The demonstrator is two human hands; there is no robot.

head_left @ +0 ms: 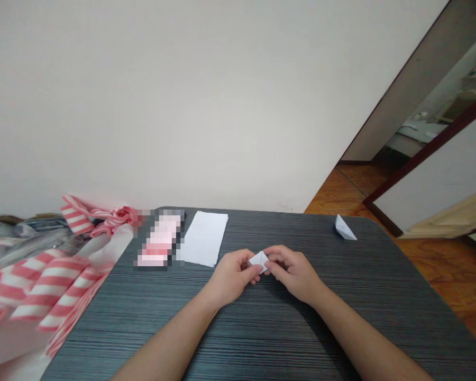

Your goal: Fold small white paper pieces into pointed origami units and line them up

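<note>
Pinching a folded paper piece (257,259) with thumbs and fingertips of left hand (230,275) and right hand (295,270), to the right of the paper stack (205,238). Likely feather-light, crisp, easily crushed; best taken gently by opposite folded edges.

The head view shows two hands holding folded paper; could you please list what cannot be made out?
All in the head view:
Parts of the folded paper: hidden by the left hand and right hand.
Pixelated item: details masked by coarse blocks.
Lower sheets of the paper stack: covered by the top one.
Near edge of the table: cut off below.
</note>
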